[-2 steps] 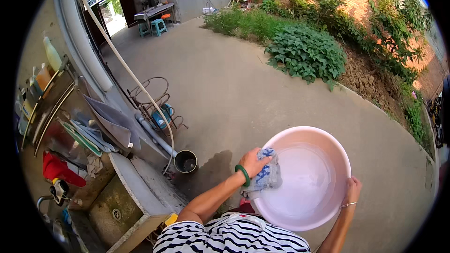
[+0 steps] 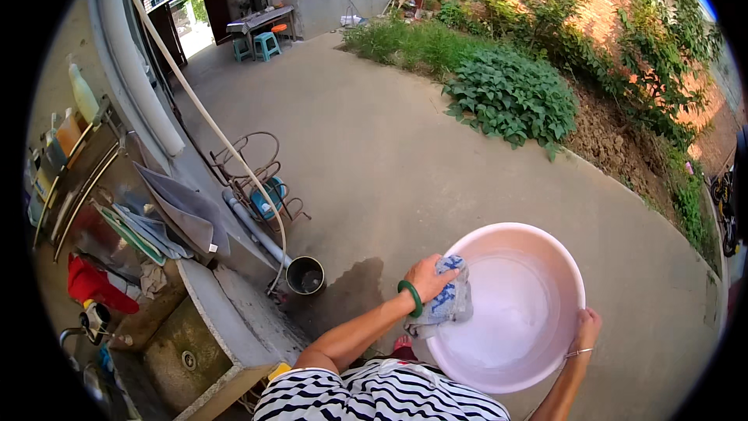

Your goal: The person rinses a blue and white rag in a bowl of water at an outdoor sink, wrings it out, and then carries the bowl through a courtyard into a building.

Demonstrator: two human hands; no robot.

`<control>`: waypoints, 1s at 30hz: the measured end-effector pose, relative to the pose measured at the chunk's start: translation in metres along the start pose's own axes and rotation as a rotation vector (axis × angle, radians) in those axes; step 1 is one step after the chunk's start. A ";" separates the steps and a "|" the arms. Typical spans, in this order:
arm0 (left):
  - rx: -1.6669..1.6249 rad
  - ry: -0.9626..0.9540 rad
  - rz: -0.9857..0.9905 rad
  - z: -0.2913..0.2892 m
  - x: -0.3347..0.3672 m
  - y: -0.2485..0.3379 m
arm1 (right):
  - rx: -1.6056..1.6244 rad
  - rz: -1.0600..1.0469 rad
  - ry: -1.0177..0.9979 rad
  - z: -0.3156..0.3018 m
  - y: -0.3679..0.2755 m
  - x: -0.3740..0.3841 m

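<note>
A large pale pink plastic basin [image 2: 573,281] is held in front of me, with a little whitish liquid in its bottom. My left hand [image 2: 430,278], with a green bangle on its wrist, grips a grey cloth [image 2: 448,304] with blue markings. The cloth is bunched over the basin's left rim, part of it hanging outside and part lying against the inner wall. My right hand [image 2: 587,329], wearing a thin bracelet, is closed round the right rim; the fingers under the rim are partly hidden.
To my left stands a concrete sink [image 2: 204,335] with rags and a red cloth [image 2: 97,287] by it. A dark bucket [image 2: 305,275] sits beside a grey drainpipe, near a rusty metal rack [image 2: 261,171]. Green plants [image 2: 510,97] border the concrete yard. Blue stools [image 2: 266,46] stand far off.
The basin and both hands sit slightly lower in the picture. My left hand, still gripping the cloth, has shifted a little rightward along the rim.
</note>
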State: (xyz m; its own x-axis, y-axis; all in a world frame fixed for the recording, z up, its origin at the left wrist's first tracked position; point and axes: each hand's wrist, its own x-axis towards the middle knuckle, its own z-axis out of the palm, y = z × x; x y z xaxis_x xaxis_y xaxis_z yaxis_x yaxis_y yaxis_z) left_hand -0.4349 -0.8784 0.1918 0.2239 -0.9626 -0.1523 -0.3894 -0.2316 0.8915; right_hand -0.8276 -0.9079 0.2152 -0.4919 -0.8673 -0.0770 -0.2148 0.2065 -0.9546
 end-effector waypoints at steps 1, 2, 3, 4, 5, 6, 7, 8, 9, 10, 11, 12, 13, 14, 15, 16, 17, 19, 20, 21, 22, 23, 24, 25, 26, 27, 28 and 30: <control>0.024 0.027 0.048 0.012 0.028 0.009 | 0.049 0.026 0.018 0.005 -0.017 0.011; 0.019 0.039 0.033 0.018 0.053 0.016 | 0.059 0.008 0.115 0.015 -0.012 0.032; 0.052 -0.013 0.035 0.023 0.077 0.025 | 0.069 -0.010 0.213 0.020 -0.006 0.058; 0.086 -0.070 0.039 0.031 0.102 0.036 | 0.062 -0.009 0.202 0.019 -0.004 0.087; 0.086 -0.056 0.019 0.033 0.120 0.036 | 0.040 -0.016 0.102 0.022 -0.002 0.108; 0.098 -0.056 0.019 0.038 0.140 0.041 | 0.019 -0.035 0.004 0.027 -0.008 0.135; 0.110 -0.056 0.026 0.043 0.164 0.047 | 0.018 -0.048 -0.014 0.035 -0.014 0.160; 0.104 -0.039 0.018 0.045 0.189 0.050 | 0.019 -0.010 0.012 0.046 -0.020 0.183; 0.093 -0.058 0.008 0.047 0.214 0.053 | 0.019 0.028 0.037 0.063 -0.026 0.205; 0.075 -0.083 0.000 0.050 0.236 0.057 | 0.010 0.018 0.025 0.081 -0.037 0.223; 0.063 -0.071 -0.008 0.049 0.253 0.059 | -0.037 -0.027 0.064 0.103 -0.047 0.237; 0.047 -0.055 -0.035 0.047 0.266 0.058 | -0.083 -0.073 0.101 0.123 -0.058 0.253; 0.049 -0.033 -0.045 0.037 0.282 0.062 | -0.065 -0.083 0.090 0.147 -0.070 0.270; 0.050 -0.011 -0.056 0.029 0.301 0.065 | -0.063 -0.081 0.024 0.171 -0.082 0.287; 0.062 0.036 -0.057 0.022 0.329 0.059 | -0.063 -0.079 -0.042 0.195 -0.094 0.303; 0.052 0.052 -0.065 0.011 0.349 0.061 | -0.068 -0.090 -0.058 0.220 -0.103 0.323; 0.023 0.075 -0.087 -0.004 0.369 0.063 | -0.071 -0.100 -0.081 0.249 -0.108 0.344; -0.010 0.148 -0.110 -0.029 0.408 0.061 | -0.071 -0.120 -0.124 0.307 -0.129 0.371; -0.013 0.169 -0.116 -0.042 0.427 0.056 | -0.056 -0.151 -0.118 0.341 -0.142 0.379; -0.033 0.176 -0.123 -0.058 0.448 0.052 | -0.038 -0.182 -0.111 0.374 -0.156 0.387; -0.060 0.171 -0.126 -0.070 0.469 0.045 | -0.042 -0.191 -0.119 0.404 -0.169 0.396; -0.069 0.180 -0.128 -0.086 0.491 0.039 | -0.062 -0.190 -0.199 0.433 -0.182 0.405; -0.093 0.224 -0.107 -0.104 0.513 0.034 | -0.081 -0.188 -0.280 0.461 -0.191 0.412; -0.127 0.268 -0.101 -0.120 0.532 0.027 | -0.101 -0.195 -0.297 0.493 -0.193 0.419; -0.147 0.281 -0.085 -0.141 0.554 0.027 | -0.094 -0.146 -0.284 0.526 -0.201 0.430; -0.141 0.279 -0.109 -0.164 0.572 0.025 | -0.087 -0.098 -0.272 0.562 -0.210 0.442; -0.145 0.262 -0.156 -0.183 0.587 0.018 | -0.114 -0.115 -0.272 0.597 -0.218 0.451; -0.154 0.298 -0.183 -0.230 0.622 0.004 | -0.176 -0.222 -0.388 0.672 -0.228 0.461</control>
State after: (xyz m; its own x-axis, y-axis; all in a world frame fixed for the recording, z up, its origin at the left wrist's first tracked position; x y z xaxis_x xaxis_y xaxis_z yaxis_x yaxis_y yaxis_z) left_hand -0.0921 -1.4458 0.1989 0.5363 -0.8190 -0.2039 -0.1851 -0.3498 0.9184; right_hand -0.4383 -1.6590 0.2045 -0.0740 -0.9972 -0.0108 -0.4348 0.0420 -0.8996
